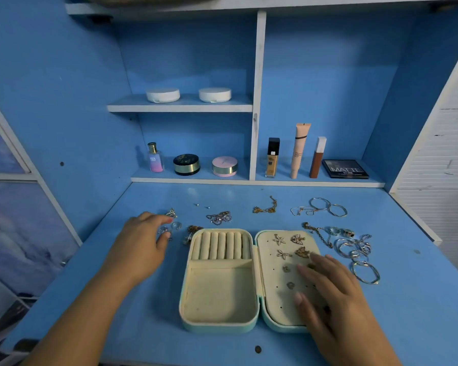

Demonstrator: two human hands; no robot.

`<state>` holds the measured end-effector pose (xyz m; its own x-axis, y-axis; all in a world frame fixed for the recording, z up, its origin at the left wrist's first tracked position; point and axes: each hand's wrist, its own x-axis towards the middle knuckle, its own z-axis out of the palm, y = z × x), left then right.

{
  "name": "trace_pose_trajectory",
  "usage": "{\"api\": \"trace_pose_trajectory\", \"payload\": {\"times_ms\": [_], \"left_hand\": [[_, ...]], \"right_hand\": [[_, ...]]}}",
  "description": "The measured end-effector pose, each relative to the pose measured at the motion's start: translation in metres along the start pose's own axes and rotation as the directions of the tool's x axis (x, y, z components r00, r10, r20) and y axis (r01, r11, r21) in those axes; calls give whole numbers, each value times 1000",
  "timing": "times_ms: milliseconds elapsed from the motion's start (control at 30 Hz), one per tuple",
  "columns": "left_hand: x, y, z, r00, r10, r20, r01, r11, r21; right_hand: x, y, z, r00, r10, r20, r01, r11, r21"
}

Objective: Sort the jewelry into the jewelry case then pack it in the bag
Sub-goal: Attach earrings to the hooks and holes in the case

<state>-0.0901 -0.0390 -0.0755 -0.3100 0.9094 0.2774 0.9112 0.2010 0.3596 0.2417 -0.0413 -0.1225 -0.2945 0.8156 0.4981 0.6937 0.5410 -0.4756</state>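
A person's right hand [336, 294] lies nearest, resting flat on the right half of the open jewelry case [220, 326], fingers straight and spread, holding nothing; the case sits on a blue desk [407, 320], its cream lining facing up. The case's left half holds a row of ring rolls [220, 245] above one bare compartment; its right half is a pierced panel carrying two starfish earrings [279, 239] and two butterfly earrings [298, 239], just beyond the right hand's fingertips. The left hand [140, 247] reaches to the left of the case, thumb and forefinger narrowly apart around a small silver piece [164, 230]; whether they pinch it cannot be told. A silver chain [218, 217] and a gold chain [265, 208] lie behind the case; silver rings [352, 247] and bangles [365, 272] lie to the right of it. Cosmetics [271, 158] stand on a shelf well behind the case.
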Motion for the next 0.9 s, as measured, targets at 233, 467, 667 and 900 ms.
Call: {"api": "trace_pose_trajectory", "payload": {"times_ms": [233, 467, 667, 900], "left_hand": [[28, -1, 3, 985, 158, 71, -162, 985, 64], [39, 5, -5, 878, 243, 412, -278, 960, 27], [38, -2, 6, 898, 276, 342, -305, 952, 33], [44, -7, 10, 946, 264, 190, -274, 961, 28]], "right_hand": [[0, 0, 6, 995, -98, -33, 98, 995, -8], [1, 6, 9, 991, -120, -54, 119, 993, -20], [2, 7, 12, 990, -116, -79, 114, 993, -36], [3, 8, 11, 988, -125, -88, 120, 991, -66]]}}
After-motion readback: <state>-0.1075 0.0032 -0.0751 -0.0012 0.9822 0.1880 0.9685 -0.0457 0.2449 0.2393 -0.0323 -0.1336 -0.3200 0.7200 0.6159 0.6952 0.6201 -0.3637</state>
